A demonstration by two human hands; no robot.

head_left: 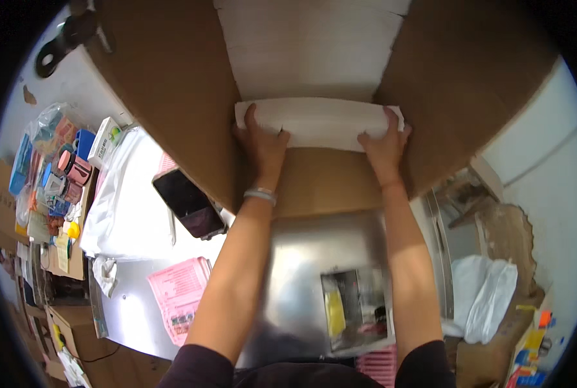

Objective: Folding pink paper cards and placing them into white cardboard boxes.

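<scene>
- Head view: white piece [321,123] between the side walls of the brown cardboard box [165,84], near its lower panel.
- Left hand [262,139]: grasping the piece's left end, just beside box's left wall; pale band [261,194] on wrist.
- Right hand [387,145]: grasping the right end, by box's right wall.
- Dark phone [188,204]: just left of box.
- Pink sheets [180,291]: left of box, nearer the wearer.
- White plastic bag [486,297]: right of box, likewise nearer.
</scene>
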